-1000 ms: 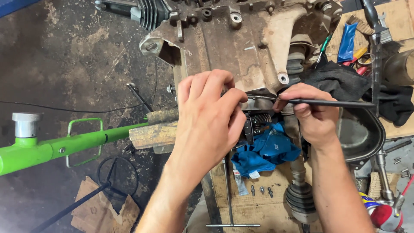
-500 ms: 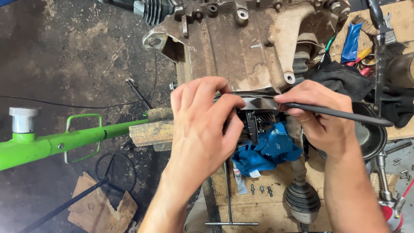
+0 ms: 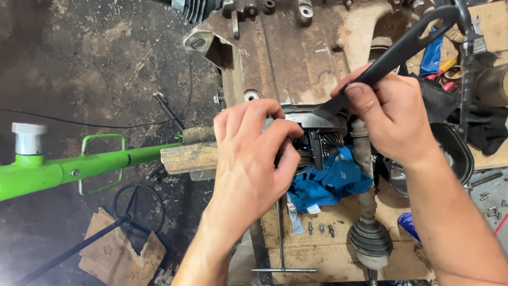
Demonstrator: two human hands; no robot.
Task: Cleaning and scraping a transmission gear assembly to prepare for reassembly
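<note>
in the head view, the left hand [image 3: 254, 164] is curled, its fingers pinching the left edge of the round metal cover [image 3: 312, 117] that sits on the open side of the gearbox housing [image 3: 296, 53]. the right hand [image 3: 394, 119] is closed in a fist around the black flat pry tool [image 3: 402, 50]; the thin tip of the tool touches the rim of the cover from the right, and the handle goes up to the far right. under the cover i see gear teeth [image 3: 317, 143], partly hidden by the fingers.

just near of the cover lies a blue rag [image 3: 330, 180], and a drive shaft with rubber boot [image 3: 370, 238] stands to the right of it. small bolts [image 3: 320, 229] lie on the wooden board [image 3: 317, 259]. a green jack handle [image 3: 79, 167] comes from the left.

to do this step well, i think the tip should stay flat in the seam and not dig into the sealing face. the left hand should steady the cover so it lifts evenly and does not tilt or drop on the gears. gentle pressure is better than one strong push.
</note>
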